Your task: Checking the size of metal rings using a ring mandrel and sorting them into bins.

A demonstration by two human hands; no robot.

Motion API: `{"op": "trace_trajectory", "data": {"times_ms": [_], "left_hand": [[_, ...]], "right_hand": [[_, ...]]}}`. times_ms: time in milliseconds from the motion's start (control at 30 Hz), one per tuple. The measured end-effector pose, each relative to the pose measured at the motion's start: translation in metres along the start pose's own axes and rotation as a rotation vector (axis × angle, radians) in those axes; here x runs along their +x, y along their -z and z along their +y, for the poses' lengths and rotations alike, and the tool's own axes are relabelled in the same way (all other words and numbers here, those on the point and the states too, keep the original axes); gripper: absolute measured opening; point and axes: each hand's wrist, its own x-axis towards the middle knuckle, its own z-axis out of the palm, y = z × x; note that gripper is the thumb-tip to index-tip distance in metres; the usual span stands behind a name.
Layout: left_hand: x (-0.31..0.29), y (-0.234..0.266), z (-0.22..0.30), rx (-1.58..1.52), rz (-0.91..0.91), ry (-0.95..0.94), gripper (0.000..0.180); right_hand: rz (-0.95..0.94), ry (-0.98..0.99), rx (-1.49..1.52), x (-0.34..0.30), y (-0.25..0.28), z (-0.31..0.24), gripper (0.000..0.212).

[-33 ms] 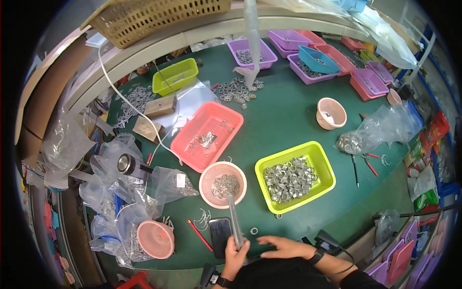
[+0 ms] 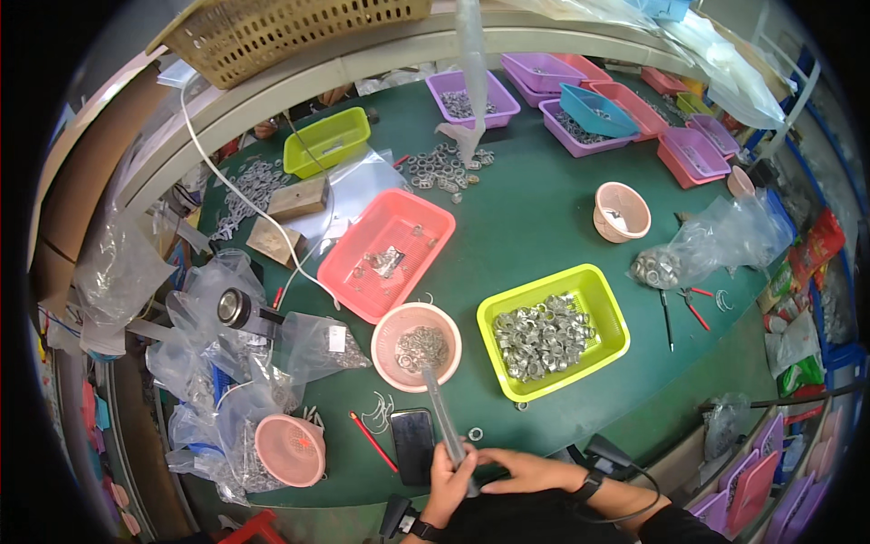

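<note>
My left hand [image 2: 449,480] is closed around a long, slim grey rod [image 2: 441,412]. The rod's far end reaches the near rim of a round pink basket [image 2: 385,374] that holds small metal rings [image 2: 422,347]. Beside the rod's lower end is my right hand [image 2: 530,471], its fingers stretched out and apart from the thumb; whether it touches the rod I cannot tell. A single metal ring [image 2: 476,434] lies on the table just beyond my hands. To the left of the rod lies a dark phone [image 2: 413,446].
A yellow-green basket [image 2: 620,337] full of metal rings stands to the right. Behind the round basket is a pink tray [image 2: 358,240]. A red pencil-like stick [image 2: 373,442] lies left of the phone. Plastic bags [image 2: 313,349] crowd the left; pliers [image 2: 696,310] lie at right.
My right hand has moved left, up to the rod and my left hand. The rod stays in my left hand, and the view has shifted slightly.
</note>
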Motion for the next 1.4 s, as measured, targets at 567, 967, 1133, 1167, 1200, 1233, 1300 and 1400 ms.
{"op": "trace_trajectory", "data": {"times_ms": [567,967,1133,1167,1200,1233,1300,1400], "left_hand": [[0.081,-0.086,-0.094,1.198,-0.023,-0.309,0.033],[-0.006,-0.086,-0.003,-0.476,0.201,-0.163,0.03],[-0.002,-0.09,0.007,-0.283,0.414,-0.26,0.019],[-0.008,-0.088,0.014,-0.314,0.441,-0.311,0.018],[-0.016,-0.088,0.019,-0.351,0.462,-0.351,0.017],[-0.021,-0.086,0.022,-0.362,0.488,-0.381,0.017],[-0.025,-0.075,0.03,-0.147,0.545,-0.251,0.019],[-0.024,-0.078,0.04,0.015,0.33,-0.253,0.021]], "right_hand": [[0.379,-0.516,-0.196,-0.113,0.113,0.009,0.029],[-0.169,-0.291,-0.164,-0.095,0.156,-0.043,0.026],[-0.161,-0.269,-0.216,-0.088,0.145,-0.055,0.033],[-0.202,-0.228,-0.234,-0.082,0.141,-0.065,0.033],[-0.19,-0.217,-0.208,-0.08,0.137,-0.076,0.032],[-0.171,-0.214,-0.18,-0.078,0.136,-0.086,0.032],[-0.2,-0.273,-0.213,-0.071,0.132,-0.103,0.031],[-0.223,-0.291,-0.29,-0.063,0.13,-0.102,0.031]]}}
